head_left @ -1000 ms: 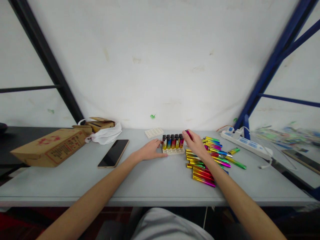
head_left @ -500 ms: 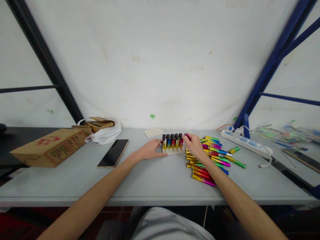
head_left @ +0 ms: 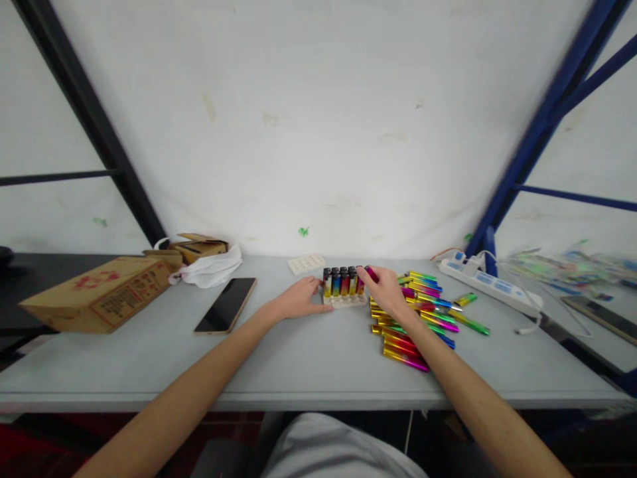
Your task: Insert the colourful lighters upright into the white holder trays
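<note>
A pale tray with holes (head_left: 343, 301) sits mid-table, with upright lighters (head_left: 344, 282) standing in its back rows. They have black tops and shiny multicoloured bodies. At the tray's left end, my left hand (head_left: 297, 298) grips it, thumb at the front corner and fingers further back. My right hand (head_left: 383, 287) is closed on a purple lighter (head_left: 371, 273), beside the right end of the standing row. Most of that lighter is hidden by the fingers. Under and around the right wrist lies a loose pile of metallic-coloured lighters (head_left: 405, 348).
Behind the tray lies a second pale holed tray (head_left: 306, 263). To the left are a phone (head_left: 226, 305), a white bag (head_left: 212, 267) and a cardboard box (head_left: 99, 292). A white power strip (head_left: 492, 287) with cables lies at the right, near a blue post (head_left: 527, 133).
My right hand has shifted slightly left, and the purple lighter in it now tilts differently against the row's right end. My left hand and the tray have stayed put.
</note>
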Demonstrator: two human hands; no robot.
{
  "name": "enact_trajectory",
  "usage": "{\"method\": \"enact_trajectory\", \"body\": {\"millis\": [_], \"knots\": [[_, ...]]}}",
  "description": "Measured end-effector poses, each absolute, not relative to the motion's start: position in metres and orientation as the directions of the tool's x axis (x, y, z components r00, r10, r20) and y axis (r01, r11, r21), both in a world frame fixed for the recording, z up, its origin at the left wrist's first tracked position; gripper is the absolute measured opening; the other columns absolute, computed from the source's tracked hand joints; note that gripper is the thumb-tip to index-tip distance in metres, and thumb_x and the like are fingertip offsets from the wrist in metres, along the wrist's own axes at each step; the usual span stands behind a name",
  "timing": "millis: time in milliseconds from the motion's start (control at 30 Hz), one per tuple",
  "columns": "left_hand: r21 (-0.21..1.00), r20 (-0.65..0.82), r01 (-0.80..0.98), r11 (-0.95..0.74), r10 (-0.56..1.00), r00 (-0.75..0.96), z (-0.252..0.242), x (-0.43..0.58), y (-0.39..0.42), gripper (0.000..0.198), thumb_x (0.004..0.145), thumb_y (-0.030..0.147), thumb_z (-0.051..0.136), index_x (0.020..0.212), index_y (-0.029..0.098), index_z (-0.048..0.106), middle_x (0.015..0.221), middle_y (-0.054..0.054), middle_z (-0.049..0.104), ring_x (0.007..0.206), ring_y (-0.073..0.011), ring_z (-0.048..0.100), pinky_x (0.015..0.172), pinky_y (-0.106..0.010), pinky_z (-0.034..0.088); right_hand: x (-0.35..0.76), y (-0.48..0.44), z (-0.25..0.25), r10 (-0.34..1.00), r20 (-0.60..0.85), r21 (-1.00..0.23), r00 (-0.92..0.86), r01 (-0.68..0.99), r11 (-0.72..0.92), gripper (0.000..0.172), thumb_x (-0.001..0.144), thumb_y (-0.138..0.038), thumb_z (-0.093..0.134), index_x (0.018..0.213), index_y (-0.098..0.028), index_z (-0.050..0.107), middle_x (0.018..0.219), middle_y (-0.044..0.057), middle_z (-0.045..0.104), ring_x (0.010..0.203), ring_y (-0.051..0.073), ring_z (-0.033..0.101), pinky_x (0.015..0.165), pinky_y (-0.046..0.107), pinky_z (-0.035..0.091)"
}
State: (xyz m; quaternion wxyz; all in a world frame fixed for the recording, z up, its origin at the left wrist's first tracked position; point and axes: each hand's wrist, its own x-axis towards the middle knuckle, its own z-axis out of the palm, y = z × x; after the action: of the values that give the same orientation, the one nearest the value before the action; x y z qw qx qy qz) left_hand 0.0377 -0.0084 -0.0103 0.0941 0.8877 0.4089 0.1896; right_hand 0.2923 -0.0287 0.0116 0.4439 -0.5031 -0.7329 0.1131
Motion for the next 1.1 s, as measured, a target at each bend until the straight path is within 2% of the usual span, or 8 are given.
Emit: {"method": "enact_trajectory", "body": {"millis": [267,500,667,800,967,1100], "knots": [[0.322,0.265,0.694,-0.644,0.765,0.587,-0.01,0.038,-0.009,0.057,0.078,0.068,0.069,0.101,0.015,0.065,0.097,-0.011,0.067,0.089,-0.0283,0.063,0.081,-0.038,0.052,0.292,-0.029,0.012,0.841,0.531,-0.606,-0.1,0.649,0.46,0.054,0.093,-0.059,0.045,0.055,-0.022,0.042,0.05,-0.002,0.045,0.052,0.014,0.04,0.053,0.028,0.026],[0.338,0.274,0.688,-0.643,0.766,0.581,-0.01,0.038,-0.009,0.056,0.077,0.068,0.07,0.1,0.016,0.065,0.095,-0.01,0.067,0.088,-0.028,0.063,0.079,-0.037,0.052,0.295,-0.027,0.013,0.831,0.556,-0.605,-0.031,0.671,0.429,0.041,0.088,-0.046,0.044,0.054,-0.023,0.04,0.049,-0.001,0.043,0.052,0.014,0.04,0.052,0.028,0.024],[0.321,0.264,0.695,-0.644,0.765,0.587,-0.01,0.038,-0.009,0.057,0.078,0.068,0.069,0.1,0.016,0.065,0.096,-0.011,0.067,0.088,-0.0279,0.063,0.08,-0.037,0.052,0.295,-0.026,0.012,0.835,0.549,-0.605,-0.039,0.671,0.428,0.039,0.087,-0.045,0.043,0.055,-0.023,0.04,0.05,-0.002,0.043,0.054,0.014,0.04,0.054,0.028,0.025],[0.332,0.275,0.691,-0.642,0.767,0.58,-0.011,0.038,-0.008,0.058,0.077,0.069,0.069,0.1,0.016,0.066,0.095,-0.01,0.067,0.087,-0.0278,0.062,0.079,-0.037,0.052,0.296,-0.028,0.014,0.822,0.564,-0.578,-0.077,0.674,0.46,0.042,0.093,-0.049,0.042,0.06,-0.023,0.042,0.054,-0.001,0.048,0.056,0.015,0.043,0.056,0.028,0.027],[0.341,0.268,0.68,-0.649,0.76,0.592,-0.012,0.037,-0.007,0.059,0.078,0.068,0.069,0.104,0.015,0.065,0.097,-0.01,0.067,0.089,-0.0274,0.062,0.081,-0.037,0.052,0.299,-0.033,0.021,0.823,0.545,-0.548,-0.161,0.675,0.495,0.038,0.099,-0.056,0.044,0.082,-0.023,0.053,0.064,-0.002,0.058,0.061,0.017,0.052,0.061,0.028,0.035],[0.324,0.245,0.686,-0.652,0.758,0.604,-0.013,0.035,-0.005,0.061,0.077,0.07,0.069,0.105,0.015,0.065,0.096,-0.01,0.066,0.088,-0.0275,0.062,0.08,-0.036,0.051,0.298,-0.036,0.027,0.764,0.579,-0.463,-0.285,0.656,0.596,0.039,0.102,-0.052,0.041,0.078,-0.023,0.052,0.074,0.003,0.062,0.07,0.019,0.056,0.067,0.029,0.039]]}}
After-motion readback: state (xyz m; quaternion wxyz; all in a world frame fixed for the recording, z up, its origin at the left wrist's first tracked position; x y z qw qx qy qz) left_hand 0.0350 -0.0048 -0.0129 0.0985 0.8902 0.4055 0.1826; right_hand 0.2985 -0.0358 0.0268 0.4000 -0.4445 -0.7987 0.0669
